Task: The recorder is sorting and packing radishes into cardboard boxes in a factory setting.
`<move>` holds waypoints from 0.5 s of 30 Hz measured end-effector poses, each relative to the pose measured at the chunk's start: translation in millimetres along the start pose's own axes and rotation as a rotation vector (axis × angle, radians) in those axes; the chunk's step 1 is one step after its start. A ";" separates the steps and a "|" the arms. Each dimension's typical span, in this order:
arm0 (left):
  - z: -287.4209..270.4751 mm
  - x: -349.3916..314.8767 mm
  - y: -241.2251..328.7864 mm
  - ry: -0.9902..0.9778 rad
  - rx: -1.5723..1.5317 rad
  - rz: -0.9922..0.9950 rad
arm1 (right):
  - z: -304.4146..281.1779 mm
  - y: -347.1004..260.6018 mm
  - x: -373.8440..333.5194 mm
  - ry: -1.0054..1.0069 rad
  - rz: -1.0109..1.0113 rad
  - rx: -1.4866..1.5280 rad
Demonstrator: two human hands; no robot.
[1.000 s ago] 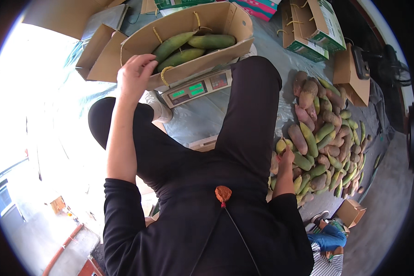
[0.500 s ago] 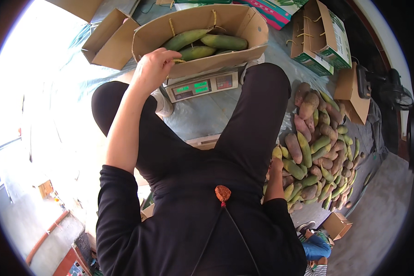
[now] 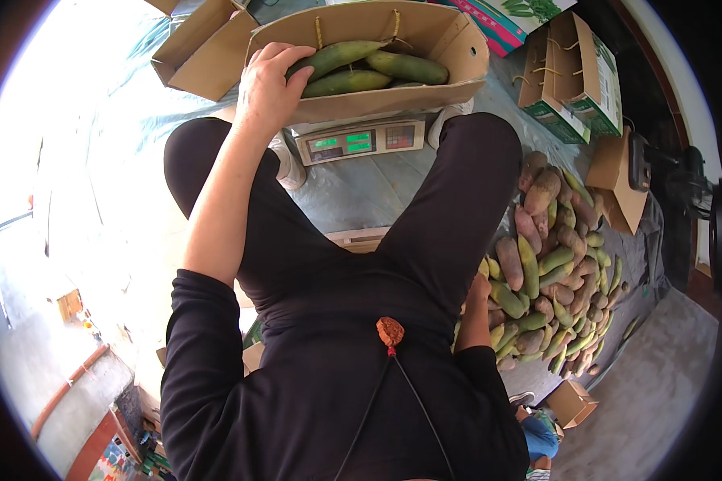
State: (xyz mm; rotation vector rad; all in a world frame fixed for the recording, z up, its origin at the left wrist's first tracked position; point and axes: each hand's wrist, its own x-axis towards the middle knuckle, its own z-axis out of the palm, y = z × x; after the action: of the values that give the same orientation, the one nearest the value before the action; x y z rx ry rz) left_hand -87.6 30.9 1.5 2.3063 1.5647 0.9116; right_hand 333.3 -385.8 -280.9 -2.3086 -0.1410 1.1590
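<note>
My left hand (image 3: 269, 80) reaches into the left end of an open cardboard box (image 3: 377, 100). Its thumb and fingers curve around the near end of a long green radish (image 3: 341, 56). Several more green radishes, such as a plump one (image 3: 409, 68), lie beside it. Under the box stands a scale (image 3: 361, 143) with lit green displays, between my feet. My right hand (image 3: 478, 289) is low at my right side, by the edge of a heap of green and reddish radishes (image 3: 553, 264). My thigh and sleeve hide most of its fingers.
Another open carton (image 3: 204, 52) stands left of the box. At the right are green-and-white cartons with rope handles (image 3: 573, 76) and a small brown box (image 3: 614, 184). Plastic sheeting (image 3: 337, 200) covers the floor. Part of another person in blue trousers (image 3: 540, 439) shows at lower right.
My left hand has moved from the rope handle on the box's near side onto the end of a radish inside. My right hand stays by the heap. The view has shifted slightly.
</note>
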 end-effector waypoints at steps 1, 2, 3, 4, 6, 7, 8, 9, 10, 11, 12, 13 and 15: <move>3.7 2.8 3.6 -0.001 -0.013 0.007 | -3.5 9.7 4.3 0.014 0.001 0.005; 0.3 1.3 1.5 0.004 -0.024 -0.005 | 3.5 7.6 7.0 -0.023 -0.060 0.056; -2.8 0.1 -0.4 0.010 -0.036 -0.018 | 7.6 4.9 9.1 -0.060 -0.120 0.107; -4.9 -1.3 -2.4 0.019 -0.027 -0.028 | 7.8 2.0 9.7 -0.072 -0.128 0.099; -6.3 -3.6 -6.9 0.014 -0.002 -0.007 | 8.4 -9.6 9.5 -0.154 0.175 0.468; -6.8 -4.7 -7.0 0.019 0.010 -0.002 | 14.7 -22.2 4.2 -0.187 0.165 0.454; -7.4 -6.1 -7.6 0.011 0.001 -0.019 | 19.6 -33.9 -2.8 -0.189 0.099 0.522; -6.1 -6.8 -8.8 0.005 -0.016 -0.034 | 23.6 -49.4 -8.6 -0.187 0.032 0.593; -4.4 -7.5 -10.9 0.030 -0.009 -0.014 | 24.9 -64.4 -8.0 -0.217 0.018 0.577; -2.9 -8.2 -12.5 0.052 -0.004 0.007 | 24.6 -78.2 -6.9 -0.220 -0.069 0.474; -3.2 -4.2 -5.8 0.055 -0.023 0.025 | 22.5 -86.6 -3.2 -0.220 -0.147 0.387; -4.7 -0.8 1.0 0.036 -0.036 -0.003 | 20.8 -95.3 1.4 -0.219 -0.225 0.302; -6.6 -1.3 -0.3 0.052 -0.022 -0.016 | 15.9 -116.8 9.0 -0.192 -0.392 0.114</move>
State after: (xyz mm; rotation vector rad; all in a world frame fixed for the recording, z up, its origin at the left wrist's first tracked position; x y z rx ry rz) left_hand -92.1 28.9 6.1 2.2696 1.5820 0.9872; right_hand 343.8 -277.4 -234.7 -1.9531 -0.5576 1.1451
